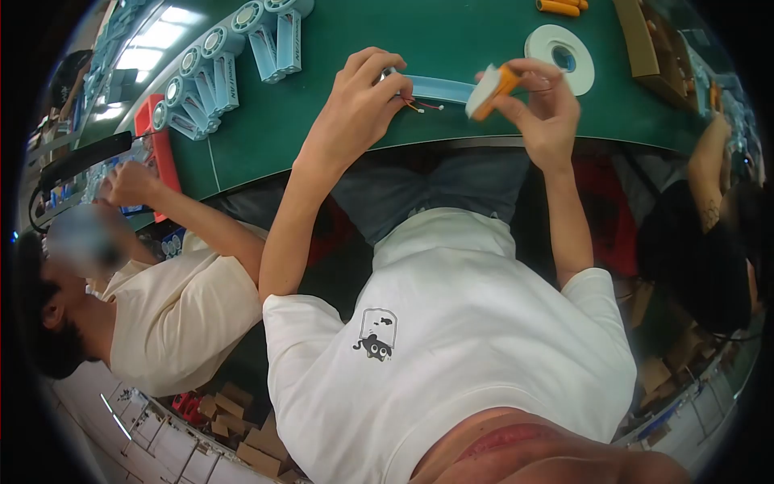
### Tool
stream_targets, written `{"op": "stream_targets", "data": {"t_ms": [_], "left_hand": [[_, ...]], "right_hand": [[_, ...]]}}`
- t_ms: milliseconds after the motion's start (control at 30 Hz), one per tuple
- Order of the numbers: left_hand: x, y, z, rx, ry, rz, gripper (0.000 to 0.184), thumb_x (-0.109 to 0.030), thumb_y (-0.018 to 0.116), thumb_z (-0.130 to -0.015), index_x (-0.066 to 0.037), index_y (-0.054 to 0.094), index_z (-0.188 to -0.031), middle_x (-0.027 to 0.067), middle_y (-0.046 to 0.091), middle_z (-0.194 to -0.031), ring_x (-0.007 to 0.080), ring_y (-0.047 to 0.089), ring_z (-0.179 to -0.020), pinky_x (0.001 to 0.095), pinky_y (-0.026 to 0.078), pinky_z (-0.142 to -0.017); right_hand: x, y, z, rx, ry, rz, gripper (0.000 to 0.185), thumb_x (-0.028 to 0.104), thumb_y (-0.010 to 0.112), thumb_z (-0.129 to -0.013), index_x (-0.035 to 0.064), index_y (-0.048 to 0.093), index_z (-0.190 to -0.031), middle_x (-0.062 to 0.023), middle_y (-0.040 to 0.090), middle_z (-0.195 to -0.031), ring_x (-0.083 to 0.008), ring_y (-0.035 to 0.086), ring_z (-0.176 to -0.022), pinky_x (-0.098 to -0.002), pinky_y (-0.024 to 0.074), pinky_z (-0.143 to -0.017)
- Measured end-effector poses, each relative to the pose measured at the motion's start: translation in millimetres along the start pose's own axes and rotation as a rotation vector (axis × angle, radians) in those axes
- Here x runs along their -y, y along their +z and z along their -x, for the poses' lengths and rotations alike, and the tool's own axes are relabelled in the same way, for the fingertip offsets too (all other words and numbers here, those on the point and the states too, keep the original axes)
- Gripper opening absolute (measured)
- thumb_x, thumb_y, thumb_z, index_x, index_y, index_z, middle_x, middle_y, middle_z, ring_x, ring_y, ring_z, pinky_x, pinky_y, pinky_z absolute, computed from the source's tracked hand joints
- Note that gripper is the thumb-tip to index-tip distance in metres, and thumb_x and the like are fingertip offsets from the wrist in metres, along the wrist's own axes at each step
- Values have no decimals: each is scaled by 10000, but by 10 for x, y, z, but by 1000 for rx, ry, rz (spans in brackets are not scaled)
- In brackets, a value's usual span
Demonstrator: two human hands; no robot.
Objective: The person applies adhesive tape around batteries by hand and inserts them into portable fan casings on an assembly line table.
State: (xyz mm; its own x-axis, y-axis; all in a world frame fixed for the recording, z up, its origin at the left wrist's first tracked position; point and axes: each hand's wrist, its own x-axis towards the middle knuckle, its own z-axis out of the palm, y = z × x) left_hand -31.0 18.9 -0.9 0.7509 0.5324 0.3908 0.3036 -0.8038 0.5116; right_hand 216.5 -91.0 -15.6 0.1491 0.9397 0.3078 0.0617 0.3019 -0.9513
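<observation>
My left hand (364,101) is closed around one end of a light blue plastic housing (439,89) above the green table. Thin wires (419,106) with small white connectors stick out beside its fingertips. In my right hand (546,109), thumb and fingers pinch an orange battery cell (499,87) with a white pad (482,93) on its left side, near the right end of the housing. The cell and pad are slightly blurred.
On the green table (339,24) lie a white tape roll (559,58), orange cells (562,6), a cardboard box (657,52) and several blue fan housings (275,40). A red bin (164,153) is at left. Co-workers sit at left (185,315) and right (685,242).
</observation>
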Motion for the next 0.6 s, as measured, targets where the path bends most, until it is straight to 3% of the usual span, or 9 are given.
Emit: {"op": "stream_targets", "data": {"t_ms": [133, 233, 400, 500, 600], "left_hand": [[-30, 43, 31, -35, -11, -65, 180, 13, 753, -822, -53, 659, -961, 73, 615, -1189, 307, 571, -1184, 434, 517, -932], [-20, 55, 33, -29, -20, -130, 179, 6, 752, -822, -63, 657, -957, 69, 614, -1181, 306, 567, -1195, 431, 510, -948], [-19, 59, 54, -42, -28, -101, 176, -1, 752, -825, -64, 655, -957, 67, 612, -1176, 304, 561, -1213, 431, 499, -965], [-14, 60, 55, -61, -19, -94, 168, -7, 752, -828, -63, 651, -950, 67, 614, -1176, 300, 557, -1224, 433, 492, -980], [6, 62, 59, -64, -17, -62, 160, -10, 750, -832, -61, 649, -944, 66, 617, -1189, 300, 557, -1233, 434, 491, -984]], "right_hand": [[153, 60, -182, -123, -182, 231, 387, -31, 817, -788, 39, 707, -1152, -57, 741, -1104, -178, 707, -915, -317, 516, -945], [118, 82, -335, 221, -322, 560, 313, -31, 794, -816, 61, 726, -1108, -42, 739, -1090, -212, 709, -873, -326, 510, -911], [194, 106, -417, 415, -338, 733, 330, -54, 756, -838, 47, 700, -1147, -79, 739, -1088, -242, 701, -923, -357, 541, -852], [290, 215, -525, 546, -401, 995, 257, -7, 728, -877, 49, 705, -1127, -100, 729, -1076, -240, 692, -940, -357, 534, -831], [240, 277, -723, 623, -251, 836, 186, 90, 755, -893, 63, 718, -1073, -59, 716, -1020, -217, 680, -916, -348, 526, -847]]}}
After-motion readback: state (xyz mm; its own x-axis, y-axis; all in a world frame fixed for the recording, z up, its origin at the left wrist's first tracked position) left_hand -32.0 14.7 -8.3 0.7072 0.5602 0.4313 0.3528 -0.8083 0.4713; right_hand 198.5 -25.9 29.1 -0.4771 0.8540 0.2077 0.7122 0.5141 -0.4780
